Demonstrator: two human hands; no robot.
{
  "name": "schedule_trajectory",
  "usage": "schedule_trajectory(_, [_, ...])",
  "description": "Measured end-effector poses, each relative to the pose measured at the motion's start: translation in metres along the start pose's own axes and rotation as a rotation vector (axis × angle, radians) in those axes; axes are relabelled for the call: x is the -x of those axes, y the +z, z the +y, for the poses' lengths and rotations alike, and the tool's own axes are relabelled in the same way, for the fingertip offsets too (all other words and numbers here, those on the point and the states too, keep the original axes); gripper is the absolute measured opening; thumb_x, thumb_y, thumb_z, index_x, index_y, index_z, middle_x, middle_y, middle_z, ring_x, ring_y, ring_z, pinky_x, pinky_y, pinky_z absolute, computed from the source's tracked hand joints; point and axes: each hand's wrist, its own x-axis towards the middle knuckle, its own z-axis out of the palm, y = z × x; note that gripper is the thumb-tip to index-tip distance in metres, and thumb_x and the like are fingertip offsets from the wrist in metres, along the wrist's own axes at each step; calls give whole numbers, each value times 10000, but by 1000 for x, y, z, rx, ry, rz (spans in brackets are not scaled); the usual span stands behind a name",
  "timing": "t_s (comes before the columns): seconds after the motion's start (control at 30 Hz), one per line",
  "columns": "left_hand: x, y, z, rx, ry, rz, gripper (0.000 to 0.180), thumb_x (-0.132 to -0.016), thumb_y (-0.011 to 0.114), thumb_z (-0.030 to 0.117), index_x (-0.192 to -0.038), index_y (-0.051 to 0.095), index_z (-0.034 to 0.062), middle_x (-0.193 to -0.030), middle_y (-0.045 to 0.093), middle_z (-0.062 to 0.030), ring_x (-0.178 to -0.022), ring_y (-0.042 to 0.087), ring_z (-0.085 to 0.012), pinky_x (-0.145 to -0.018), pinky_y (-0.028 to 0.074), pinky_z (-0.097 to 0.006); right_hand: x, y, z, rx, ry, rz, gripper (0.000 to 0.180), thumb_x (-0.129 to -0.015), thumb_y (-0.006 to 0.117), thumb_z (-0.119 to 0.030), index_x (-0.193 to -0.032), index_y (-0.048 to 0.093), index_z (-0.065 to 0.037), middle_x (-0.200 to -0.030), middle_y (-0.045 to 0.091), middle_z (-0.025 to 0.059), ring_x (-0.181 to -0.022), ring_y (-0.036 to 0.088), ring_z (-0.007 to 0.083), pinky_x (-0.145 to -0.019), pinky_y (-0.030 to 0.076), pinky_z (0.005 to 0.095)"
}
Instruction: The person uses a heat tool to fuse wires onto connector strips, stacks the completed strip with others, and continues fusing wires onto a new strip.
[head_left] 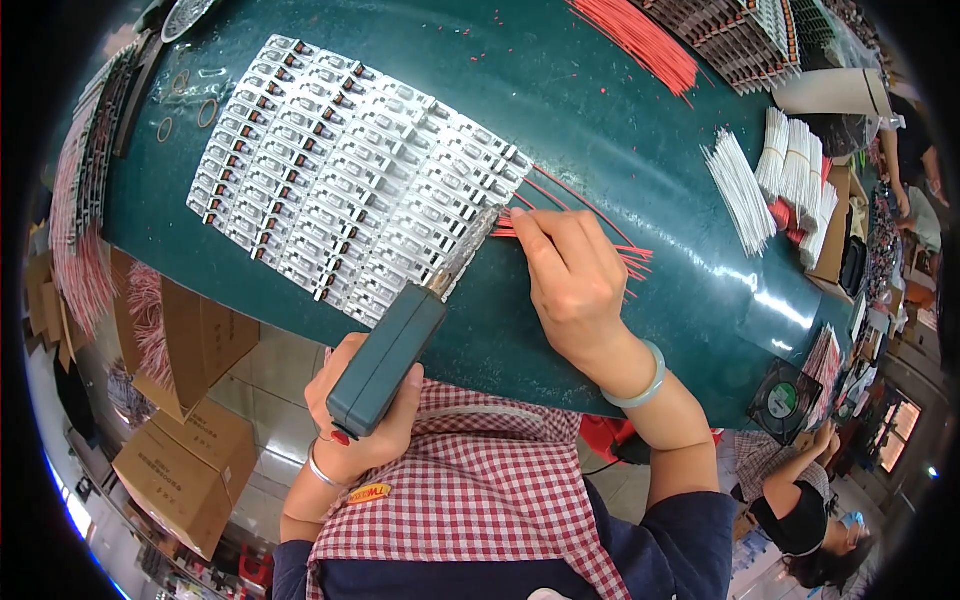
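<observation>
My left hand (378, 443) is wrapped round the dark green body of what looks like a soldering gun (388, 362). Its metal tip reaches up to the lower right edge of a silvery panel (370, 165), made of many small metal parts in rows. Some rows carry small dark and copper-coloured pieces. At that same edge, my right hand (580, 285) has thumb and fingertips pinched on a thin red wire. More loose red wires (636, 262) lie under and beside this hand, on the green table (480, 350). The exact contact at the tip is too small to make out.
A red wire bundle (645, 45) and stacked panels (740, 40) lie at the far right. White wire bundles (740, 195) sit to the right, a black fan (785, 402) at the right edge. Cardboard boxes (190, 475) stand lower left. Another person (800, 510) sits lower right.
</observation>
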Motion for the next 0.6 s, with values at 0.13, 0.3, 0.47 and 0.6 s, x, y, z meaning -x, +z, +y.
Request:
schedule_trajectory(0.13, [4,0,-4,18,-1,18,204,-745,728,6,-942,681,-14,-840,649,-117,-681,628,-226,-618,491,-300,-1,0,-1,6,2,-4,317,-654,641,-3,-964,659,64,-868,615,118,-754,592,240,-623,508,330])
schedule_trajectory(0.3, [12,0,-9,131,-117,24,218,-761,725,25,-970,688,-24,-855,658,-139,-688,636,-251,-624,501,-308,-2,-1,-3,9,17,9,277,-678,673,31,-954,674,47,-860,629,108,-732,598,234,-600,501,326])
schedule_trajectory(0.47, [17,-4,-9,90,-84,36,242,-773,723,41,-1003,693,-27,-897,676,-159,-718,665,-271,-660,522,-316,-2,-1,-4,4,45,10,255,-703,708,71,-953,687,31,-857,644,99,-716,604,229,-583,497,322])
schedule_trajectory(0.6, [19,-3,-11,84,-73,54,257,-775,728,51,-1019,699,-24,-921,684,-166,-738,685,-270,-679,534,-311,-1,-2,-4,-36,23,70,271,-693,722,90,-956,683,36,-853,644,103,-715,602,231,-584,498,318])
